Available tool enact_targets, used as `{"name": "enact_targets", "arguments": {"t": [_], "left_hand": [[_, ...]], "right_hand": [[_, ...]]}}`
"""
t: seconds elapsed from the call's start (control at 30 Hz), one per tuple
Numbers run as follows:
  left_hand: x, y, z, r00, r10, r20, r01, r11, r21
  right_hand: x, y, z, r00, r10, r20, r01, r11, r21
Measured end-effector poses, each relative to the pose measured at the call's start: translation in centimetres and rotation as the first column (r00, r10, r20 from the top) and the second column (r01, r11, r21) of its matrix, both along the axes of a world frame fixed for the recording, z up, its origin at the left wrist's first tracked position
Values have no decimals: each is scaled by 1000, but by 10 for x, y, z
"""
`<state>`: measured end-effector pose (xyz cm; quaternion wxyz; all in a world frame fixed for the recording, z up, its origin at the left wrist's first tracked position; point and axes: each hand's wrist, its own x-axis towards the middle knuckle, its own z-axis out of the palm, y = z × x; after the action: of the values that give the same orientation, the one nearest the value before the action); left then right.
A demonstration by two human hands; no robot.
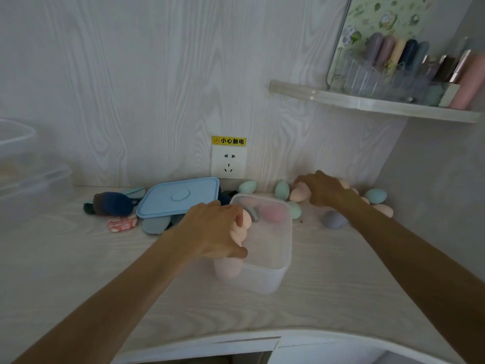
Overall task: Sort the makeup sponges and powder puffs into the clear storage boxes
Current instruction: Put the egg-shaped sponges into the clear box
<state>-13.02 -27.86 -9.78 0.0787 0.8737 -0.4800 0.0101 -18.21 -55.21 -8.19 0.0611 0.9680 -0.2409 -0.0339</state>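
Left hand: the left hand (pixel 215 227) is at the near left rim of the clear box, its fingers (pixel 237 215) curled around peach sponges (pixel 240 228), thumb low at the box's edge.
Right hand: the right hand (pixel 321 189) reaches to the back of the counter at about 1 o'clock from the box, fingers bent down over a peach sponge (pixel 299 194); whether they have closed on it I cannot tell.
Clear box: the clear box (pixel 273 274) stands open mid-counter, with a pink sponge (pixel 274 212) and a grey piece (pixel 253 212) lying at its far end.
Lid: the blue lid (pixel 178 197) lies at 10 o'clock from the box, resting tilted on grey-blue puffs (pixel 154 225).
Loose sponges: mint sponges (pixel 248 187) sit along the back wall at 12 o'clock; a purple-grey sponge (pixel 334 219) lies at 3 o'clock, just beside the right forearm; more peach and teal ones cluster in the corner at 2 o'clock.
Puffs: a dark blue puff (pixel 112 204) and a small pink patterned puff (pixel 122 224) lie at 9 o'clock, left of the lid.
Counter: the pale wood-grain counter (pixel 78 258) carries all of it.
Wall: a socket (pixel 228 162) with a yellow warning label sits above the lid.
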Motion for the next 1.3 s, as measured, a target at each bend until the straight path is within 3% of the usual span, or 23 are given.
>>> {"name": "enact_targets", "arguments": {"t": [0.07, 0.27, 0.33, 0.4, 0.47, 0.53, 0.63, 0.73, 0.87, 1.07, 1.23, 1.3], "left_hand": [[0, -1, -1, 1000, 9, -23, -10, 1000, -18], [-3, 0, 0, 990, 25, -140, -25, 1000, 0], [-3, -1, -1, 981, 29, -192, -27, 1000, 11], [-1, -2, -2, 971, 31, -239, -28, 999, 18], [-4, -4, -2, 966, 38, -255, -30, 999, 34], [-9, -6, -1, 966, 63, -253, -53, 997, 48], [-22, -10, -1, 971, 116, -211, -115, 993, 17], [-37, -17, -1, 965, 177, -195, -189, 981, -44], [-46, -23, -3, 963, 209, -169, -224, 971, -82], [-38, -18, 2, 974, 200, -108, -206, 977, -50], [-31, -18, 0, 975, 129, 182, -124, 992, -37], [-28, -19, -1, 971, 93, 218, -90, 996, -24]], "right_hand": [[3, -4, -10, 999, 30, -17, -30, 999, -30], [1, 2, -15, 973, -57, 225, 86, 989, -122], [-4, 16, 5, 927, -123, 354, 130, 992, 4], [-9, 40, 29, 879, -165, 447, 57, 968, 246], [-19, 70, 47, 893, -115, 436, -71, 919, 388], [-30, 101, 50, 947, 3, 322, -127, 922, 365], [-35, 128, 37, 985, 34, 171, -91, 935, 343], [-28, 137, 16, 991, -6, 130, -39, 939, 342], [-14, 135, -8, 970, -120, 209, 36, 930, 365], [-8, 128, -21, 937, -105, 334, -52, 902, 429], [-9, 129, -32, 892, -104, 440, -73, 927, 367], [-7, 130, -35, 891, -82, 447, -78, 941, 328]]}}
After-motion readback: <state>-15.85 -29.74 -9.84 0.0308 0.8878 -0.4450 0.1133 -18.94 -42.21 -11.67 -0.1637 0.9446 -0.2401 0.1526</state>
